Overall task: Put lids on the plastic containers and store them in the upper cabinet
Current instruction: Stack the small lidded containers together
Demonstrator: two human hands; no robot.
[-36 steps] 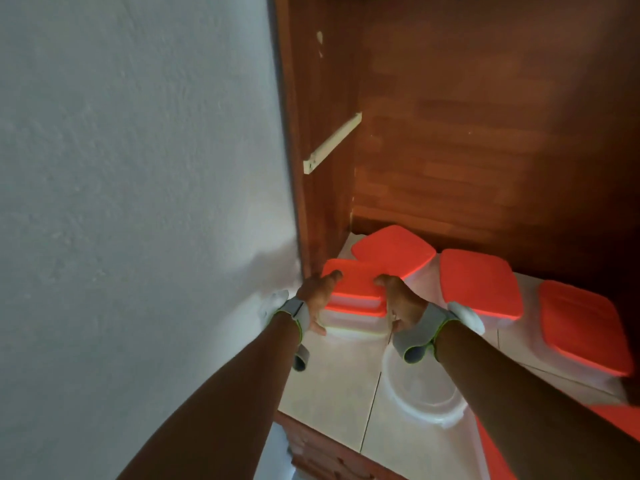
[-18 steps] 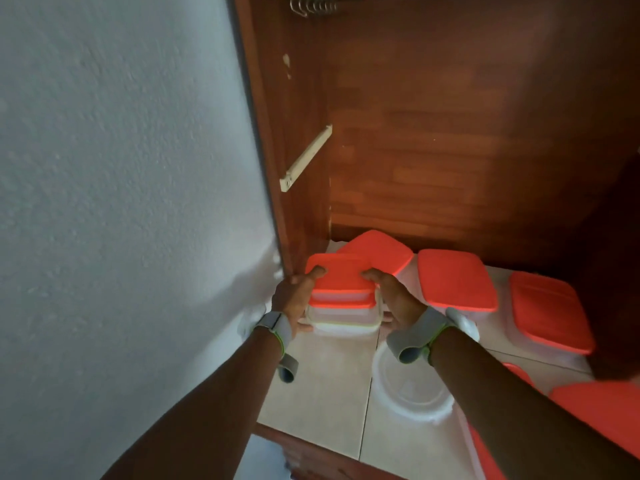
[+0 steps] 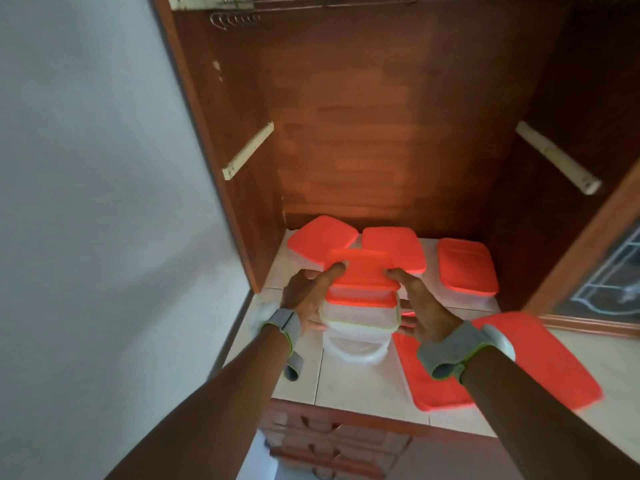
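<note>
A stack of two clear plastic containers with orange lids [image 3: 360, 289] is held between my hands, lifted above the tiled counter [image 3: 349, 382]. My left hand [image 3: 308, 292] grips its left side with the thumb on the top lid. My right hand [image 3: 419, 303] grips the right side. Three more lidded containers stand behind: one at the back left [image 3: 320, 237], one in the middle [image 3: 398, 245], one at the right [image 3: 465, 266]. A lidless clear round container [image 3: 356, 348] sits just under the stack. Large orange lids [image 3: 540, 362] lie under my right forearm.
Brown wooden cabinet walls enclose the niche, with white shelf rails on the left [image 3: 247, 150] and right [image 3: 557, 157]. A wire rack with hooks [image 3: 235, 19] hangs at the top. A white wall [image 3: 86, 202] fills the left. Wooden drawers [image 3: 332, 441] lie below the counter edge.
Both hands have raised the stacked containers off the counter and toward me. The view has tilted up and right, showing more of the cabinet interior and the top rack.
</note>
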